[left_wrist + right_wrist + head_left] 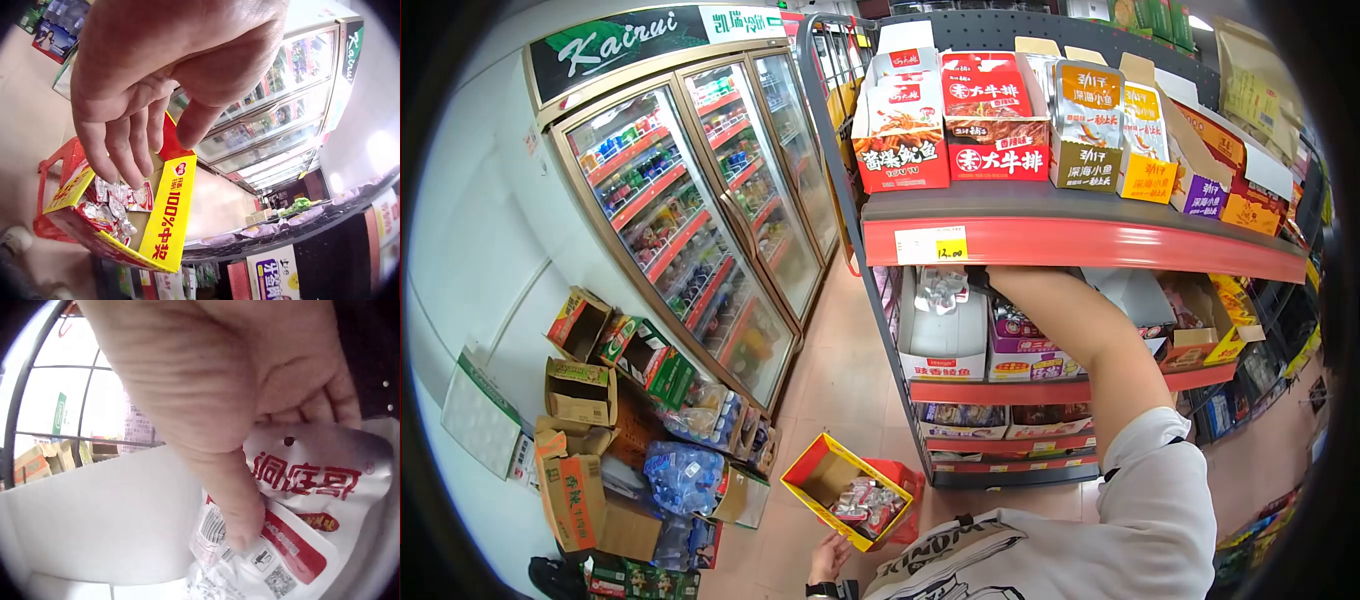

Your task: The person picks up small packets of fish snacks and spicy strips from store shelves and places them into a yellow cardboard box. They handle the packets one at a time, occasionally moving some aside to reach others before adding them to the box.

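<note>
My right hand (250, 375) pinches silver-and-red snack packets (300, 506) between thumb and fingers, inside a white-walled display box (100, 519). In the head view these packets (942, 288) show at the back of that box (940, 335), on the shelf under the top one, while the shelf edge hides most of the hand. Down by my left side, a yellow-and-red carton (810, 463) holds several similar packets (868, 502). My left hand (169, 81) is beside this carton, fingers loosely extended over its open top and holding nothing. A red plastic stool (56, 181) stands under the carton.
The top shelf's red front edge (1080, 247) lies over my right forearm, with snack boxes (1000, 150) above. Purple boxes (1025, 360) stand right of the white one. Glass-door fridges (650, 200) line the left, with empty cartons (580, 390) and wrapped bottles (683, 478) on the floor.
</note>
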### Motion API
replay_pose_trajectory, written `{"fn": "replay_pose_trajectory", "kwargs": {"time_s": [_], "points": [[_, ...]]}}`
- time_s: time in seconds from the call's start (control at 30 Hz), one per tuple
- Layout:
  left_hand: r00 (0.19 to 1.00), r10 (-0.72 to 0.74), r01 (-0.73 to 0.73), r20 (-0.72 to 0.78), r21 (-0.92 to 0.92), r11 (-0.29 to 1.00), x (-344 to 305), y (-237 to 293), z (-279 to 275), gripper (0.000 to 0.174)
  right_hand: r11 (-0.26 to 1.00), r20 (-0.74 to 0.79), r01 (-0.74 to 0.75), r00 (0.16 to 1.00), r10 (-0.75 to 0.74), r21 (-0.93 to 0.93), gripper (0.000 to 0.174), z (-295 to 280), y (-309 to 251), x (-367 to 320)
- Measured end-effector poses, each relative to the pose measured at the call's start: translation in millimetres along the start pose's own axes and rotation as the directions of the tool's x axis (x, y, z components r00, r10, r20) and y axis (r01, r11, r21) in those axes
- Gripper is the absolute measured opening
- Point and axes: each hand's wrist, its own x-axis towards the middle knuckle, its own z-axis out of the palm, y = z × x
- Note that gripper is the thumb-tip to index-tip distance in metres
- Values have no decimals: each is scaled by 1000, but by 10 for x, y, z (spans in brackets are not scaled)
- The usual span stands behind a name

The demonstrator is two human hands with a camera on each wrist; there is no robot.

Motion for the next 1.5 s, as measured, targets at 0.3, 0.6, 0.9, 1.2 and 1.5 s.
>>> {"fn": "replay_pose_trajectory", "kwargs": {"time_s": [0.3, 0.6, 0.9, 1.2, 1.5], "points": [[881, 425, -449, 209, 81, 890, -527, 1076, 858, 44, 982, -76, 72, 995, -60, 174, 22, -34, -100, -199], [418, 781, -874, 465, -29, 485, -1554, 1885, 2025, 111, 929, 178, 365, 920, -349, -61, 16, -257, -979, -994], [449, 746, -800, 492, -151, 581, -1538, 1807, 1888, 58, 772, 223, 549, 749, -624, 320, 24, 66, -1243, -1086], [568, 804, -772, 175, -226, 594, -1347, 1463, 1250, 25, 943, 274, 311, 902, -333, 120, 34, 331, -411, -207], [678, 735, -729, -4, -131, 672, -1385, 1001, 695, 29, 985, 84, 163, 984, -158, -57, 22, 487, 231, 287]]}}
